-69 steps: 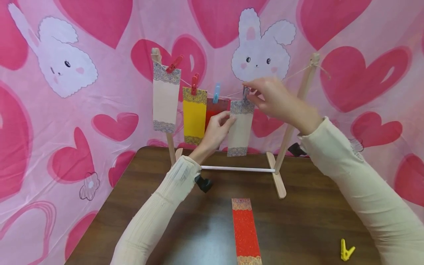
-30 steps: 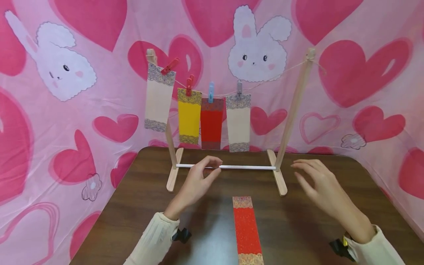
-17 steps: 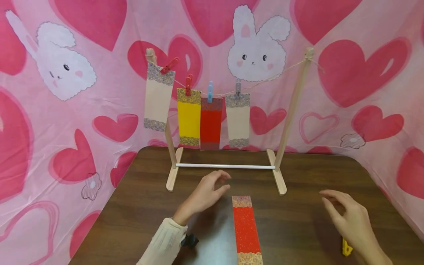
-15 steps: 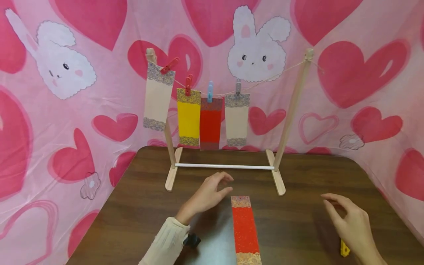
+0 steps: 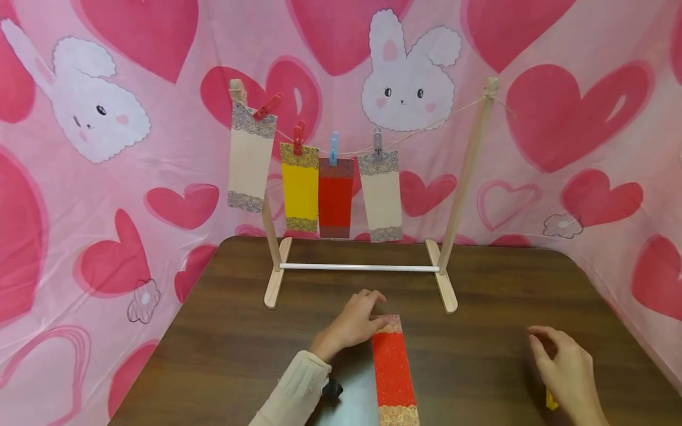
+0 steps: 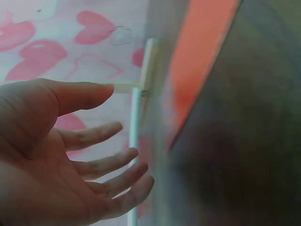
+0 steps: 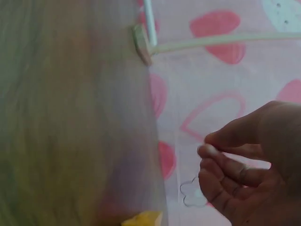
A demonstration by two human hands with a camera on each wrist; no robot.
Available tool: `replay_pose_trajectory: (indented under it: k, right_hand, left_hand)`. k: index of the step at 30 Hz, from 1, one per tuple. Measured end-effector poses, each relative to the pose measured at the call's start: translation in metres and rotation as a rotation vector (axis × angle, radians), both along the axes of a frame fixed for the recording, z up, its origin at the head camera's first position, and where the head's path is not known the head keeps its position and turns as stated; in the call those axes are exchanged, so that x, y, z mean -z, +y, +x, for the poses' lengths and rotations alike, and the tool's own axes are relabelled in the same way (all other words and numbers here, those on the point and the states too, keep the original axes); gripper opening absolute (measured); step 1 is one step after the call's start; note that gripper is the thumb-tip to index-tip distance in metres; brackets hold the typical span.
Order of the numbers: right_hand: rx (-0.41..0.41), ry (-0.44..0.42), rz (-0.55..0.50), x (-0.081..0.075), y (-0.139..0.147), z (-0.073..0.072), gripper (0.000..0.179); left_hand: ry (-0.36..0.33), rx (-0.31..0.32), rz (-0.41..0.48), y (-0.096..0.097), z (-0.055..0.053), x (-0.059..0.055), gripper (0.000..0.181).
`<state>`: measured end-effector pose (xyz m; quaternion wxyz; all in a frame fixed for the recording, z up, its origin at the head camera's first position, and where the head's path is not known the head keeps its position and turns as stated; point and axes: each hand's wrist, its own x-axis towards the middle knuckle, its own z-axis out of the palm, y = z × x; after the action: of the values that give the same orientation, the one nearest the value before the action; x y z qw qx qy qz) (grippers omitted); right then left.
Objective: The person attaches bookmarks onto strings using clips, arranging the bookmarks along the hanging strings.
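My left hand (image 5: 351, 324) hovers at the far end of a red paper strip (image 5: 393, 368) with gold patterned ends, which lies on the table. In the left wrist view its fingers are spread apart and hold nothing, with the red strip (image 6: 195, 56) beyond them. Over on the right, my right hand (image 5: 568, 368) is low above a small yellow clothespin (image 5: 551, 400), partly hiding it. The right wrist view has the thumb close to the loosely curled fingers and the yellow clothespin (image 7: 142, 219) at the lower edge, apart from them.
A wooden rack with a white crossbar (image 5: 359, 268) carries a string. Hanging from it are a cream strip (image 5: 249, 163), a yellow strip (image 5: 300, 192), a red strip (image 5: 335, 201) and another cream strip (image 5: 382, 198), held by red, blue and grey clothespins. Pink heart-patterned cloth stands behind.
Both hands have left the rack, where the right one held the grey clothespin on the cream strip. The left has come down to the red strip, the right to the yellow clothespin.
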<state>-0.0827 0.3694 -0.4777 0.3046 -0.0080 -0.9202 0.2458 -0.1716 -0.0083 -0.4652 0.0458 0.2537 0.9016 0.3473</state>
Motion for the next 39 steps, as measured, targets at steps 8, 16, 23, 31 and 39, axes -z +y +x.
replay_pose_trajectory:
  k: [8,16,23,31,39]
  right_hand:
    - [0.025,-0.278,0.061,0.011,0.021,0.004,0.025]
    - [-0.009,-0.587,0.066,0.016,0.029,0.003,0.067]
    - [0.014,-0.564,0.061,0.014,0.030,0.002,0.067]
    - [0.018,-0.528,0.034,0.018,0.026,0.002,0.062]
    - [0.020,-0.501,0.050,0.018,0.030,0.002,0.058]
  left_hand:
    - [0.026,-0.048,-0.149,0.004,0.010,0.016,0.055]
    - [-0.052,-0.110,-0.301,0.009,0.017,0.018,0.086]
    - [-0.154,-0.144,-0.315,0.018,0.018,0.012,0.099]
    - [-0.182,-0.095,-0.159,0.012,0.012,0.010,0.078]
    - [-0.476,0.022,0.514,0.001,-0.006,0.004,0.047]
